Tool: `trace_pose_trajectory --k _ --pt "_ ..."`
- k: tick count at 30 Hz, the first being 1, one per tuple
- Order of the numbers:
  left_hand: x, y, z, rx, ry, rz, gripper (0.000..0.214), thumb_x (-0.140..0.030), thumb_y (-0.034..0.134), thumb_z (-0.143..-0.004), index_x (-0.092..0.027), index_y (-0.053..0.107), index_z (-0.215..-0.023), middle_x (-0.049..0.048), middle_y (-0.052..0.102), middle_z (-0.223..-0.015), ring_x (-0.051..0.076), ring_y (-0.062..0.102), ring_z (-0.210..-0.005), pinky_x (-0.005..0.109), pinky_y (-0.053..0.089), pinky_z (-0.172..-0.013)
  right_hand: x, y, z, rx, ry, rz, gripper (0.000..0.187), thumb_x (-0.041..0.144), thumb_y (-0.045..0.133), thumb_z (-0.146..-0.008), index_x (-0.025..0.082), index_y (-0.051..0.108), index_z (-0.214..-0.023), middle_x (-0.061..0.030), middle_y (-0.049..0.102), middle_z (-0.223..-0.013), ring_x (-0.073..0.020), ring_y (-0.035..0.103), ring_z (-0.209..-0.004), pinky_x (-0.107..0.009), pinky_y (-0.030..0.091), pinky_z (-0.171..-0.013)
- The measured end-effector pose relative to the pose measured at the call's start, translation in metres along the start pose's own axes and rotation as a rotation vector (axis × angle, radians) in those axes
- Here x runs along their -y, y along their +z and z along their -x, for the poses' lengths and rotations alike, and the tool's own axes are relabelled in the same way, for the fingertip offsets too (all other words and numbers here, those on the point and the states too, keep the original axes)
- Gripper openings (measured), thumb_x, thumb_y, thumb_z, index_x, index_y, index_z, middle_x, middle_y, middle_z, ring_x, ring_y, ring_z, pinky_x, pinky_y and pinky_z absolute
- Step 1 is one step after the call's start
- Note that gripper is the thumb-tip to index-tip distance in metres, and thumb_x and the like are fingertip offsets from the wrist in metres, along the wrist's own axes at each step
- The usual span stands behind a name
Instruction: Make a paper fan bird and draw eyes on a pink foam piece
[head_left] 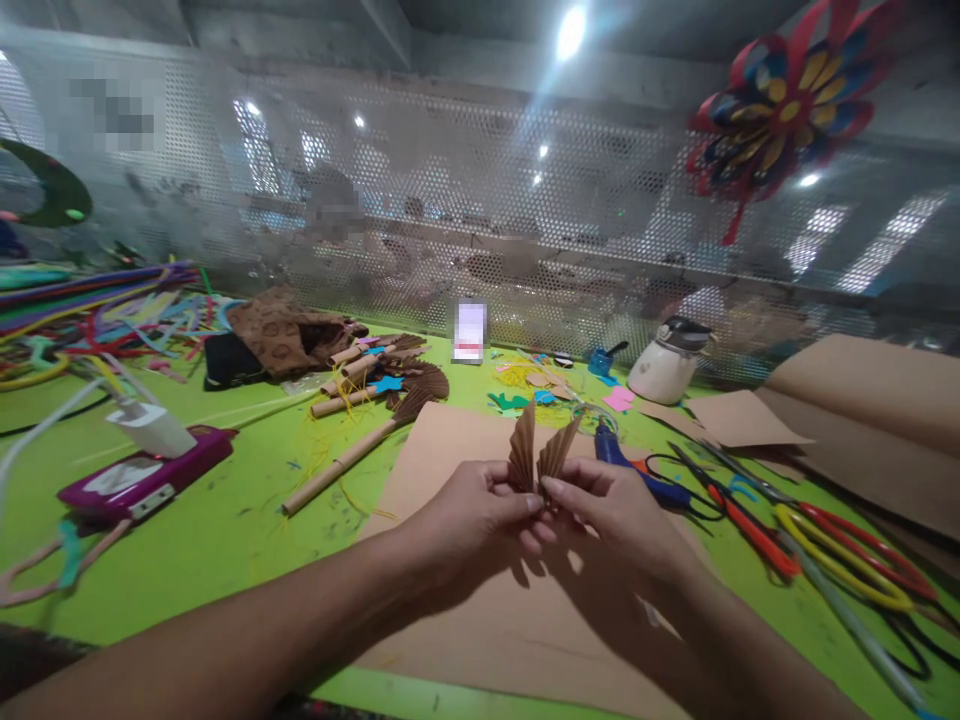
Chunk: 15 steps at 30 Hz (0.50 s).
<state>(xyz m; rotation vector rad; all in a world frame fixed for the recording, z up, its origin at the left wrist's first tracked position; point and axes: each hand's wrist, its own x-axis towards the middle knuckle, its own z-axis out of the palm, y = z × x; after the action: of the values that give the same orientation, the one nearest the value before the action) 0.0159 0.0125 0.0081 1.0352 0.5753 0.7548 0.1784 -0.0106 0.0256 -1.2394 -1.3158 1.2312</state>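
Note:
Between my hands, above a sheet of brown kraft paper [450, 620], is a pleated brown paper fan [555, 452] in two spread wings. My left hand [491, 500] pinches the base of the left wing between thumb and fingers. On the other wing, my right hand [600, 495] has the same kind of pinch, its thumb near the left one. Whether the two wings are joined at the bottom is hidden by my fingers. Just right of my right hand lies a blue hot glue gun [641, 475]. A rolled paper stick [337, 470] with a pleated end lies to the left.
Scissors [847, 560] and an orange-handled cutter [757, 530] lie at right, near kraft paper rolls [870, 400]. A purple power strip [150, 480] with a white plug sits left. Paper sticks with a blue star [388, 384], a white jug [667, 365] and a perforated screen [450, 200] stand behind.

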Motion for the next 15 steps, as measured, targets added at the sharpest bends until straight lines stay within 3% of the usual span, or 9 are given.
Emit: trace_pose_trajectory --k 9,15 --pt "0.0005 -0.0024 -0.0015 0.007 0.028 -0.021 0.026 -0.028 0.073 -0.075 -0.006 0.067 -0.088 0.0112 0.068 -0.075 0.014 0.061 -0.056 0.026 0.049 -0.057 -0.0016 -0.0023 -0.0002 0.019 -0.020 0.086 0.033 0.045 0.067 -0.076 0.014 0.061 -0.065 0.0005 0.058 -0.061 -0.0094 0.044 -0.055 -0.024 0.032 -0.054" --pt "0.0042 -0.0097 -0.0085 0.058 0.021 -0.034 0.030 -0.029 0.075 -0.073 -0.006 0.068 -0.089 0.0129 0.068 -0.080 0.015 0.062 -0.060 0.028 0.050 -0.062 -0.0038 -0.0032 -0.0007 0.030 -0.023 0.094 0.030 0.044 0.065 -0.078 0.013 0.066 -0.074 0.0009 0.055 -0.060 -0.0102 0.043 -0.056 -0.025 0.031 -0.054"
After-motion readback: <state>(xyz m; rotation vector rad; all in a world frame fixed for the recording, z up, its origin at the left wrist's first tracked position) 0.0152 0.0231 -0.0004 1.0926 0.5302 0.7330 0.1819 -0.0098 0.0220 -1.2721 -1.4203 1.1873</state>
